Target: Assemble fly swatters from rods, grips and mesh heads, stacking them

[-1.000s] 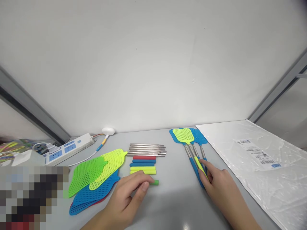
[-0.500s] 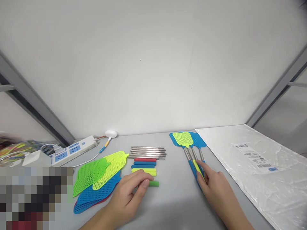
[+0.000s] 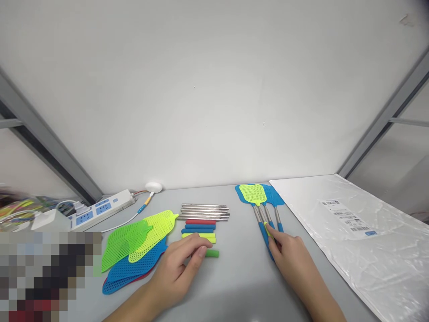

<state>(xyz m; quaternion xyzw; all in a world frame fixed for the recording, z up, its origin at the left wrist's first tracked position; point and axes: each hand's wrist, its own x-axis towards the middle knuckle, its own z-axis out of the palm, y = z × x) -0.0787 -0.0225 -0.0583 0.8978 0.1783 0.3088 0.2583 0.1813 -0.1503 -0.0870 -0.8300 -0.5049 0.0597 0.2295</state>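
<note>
Four-sided mesh heads top the assembled fly swatters on the right: a yellow fly swatter [image 3: 253, 193] lies over blue fly swatters [image 3: 275, 195], all with metal rods. My right hand [image 3: 286, 250] has its fingers closed about the yellow one's grip. My left hand [image 3: 182, 266] rests on the table with fingers curled and thumb near the index finger. A green handle sleeve [image 3: 212, 253] pokes out beside its fingertips; whether it is gripped is hidden. Just beyond lie yellow sleeves [image 3: 211, 238], blue sleeves [image 3: 200, 227] and a red sleeve [image 3: 201, 222].
Several metal rods [image 3: 204, 211] lie behind the sleeves. Loose swatter heads, green [image 3: 125, 241], yellow [image 3: 161, 226] and blue [image 3: 137, 266], overlap at left. A power strip [image 3: 103, 208] and a cabled white device [image 3: 153, 187] sit by the wall. A white plastic package [image 3: 321, 210] covers the right side.
My right hand has shifted slightly left along with the yellow swatter's grip, covering more of it. The left hand stays by the green sleeve. The whole view has shifted a little.
</note>
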